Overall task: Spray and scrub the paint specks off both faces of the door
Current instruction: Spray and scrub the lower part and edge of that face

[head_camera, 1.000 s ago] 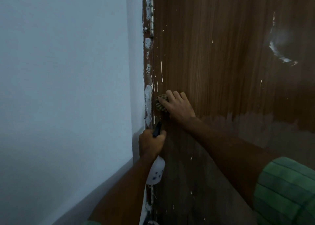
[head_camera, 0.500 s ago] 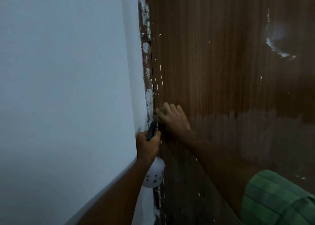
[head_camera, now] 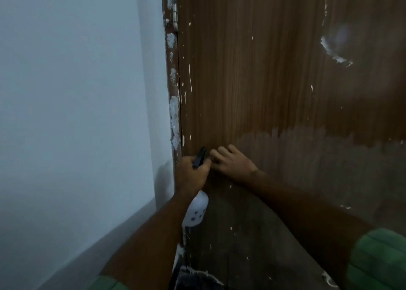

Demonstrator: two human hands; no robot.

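The brown wood-grain door (head_camera: 274, 81) fills the right of the view, dotted with white paint specks, most of them near its hinge edge. Its lower half looks duller and damp. My left hand (head_camera: 191, 174) grips a white spray bottle (head_camera: 196, 211) by its black head, close to the hinge edge. My right hand (head_camera: 232, 163) presses against the door just right of the left hand, fingers curled; the scrub pad under it is hidden.
A pale wall (head_camera: 77, 114) takes up the left side. The door frame (head_camera: 173, 92) with a hinge (head_camera: 175, 13) carries thick white paint patches. A large white smear (head_camera: 336, 50) marks the door's upper right.
My right hand has slid down the door along the hinge edge, and now sits level with my left hand. The scrub pad seen earlier is now covered by my fingers.
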